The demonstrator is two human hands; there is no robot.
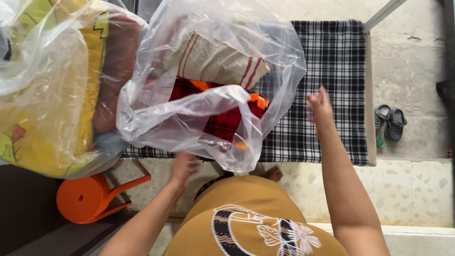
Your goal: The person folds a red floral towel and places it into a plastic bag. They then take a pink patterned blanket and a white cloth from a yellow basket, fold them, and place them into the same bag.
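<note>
Fingers of our right hand [320,105] stand loosely spread and hold nothing, hovering over the black-and-white checked bed cover [332,71] just beside the clear plastic bag [208,95]. Our left hand [184,167] is blurred at the bag's lower edge; we cannot tell whether it grips the plastic. We count two clear bags: this one, holding a striped cream cloth [218,61] above a red checked cloth [227,121], and a second bag of bedding [57,85] at the left. One orange stool [90,196] lies tipped on the floor, and two dark sandals [389,121] sit beyond the bed.
</note>
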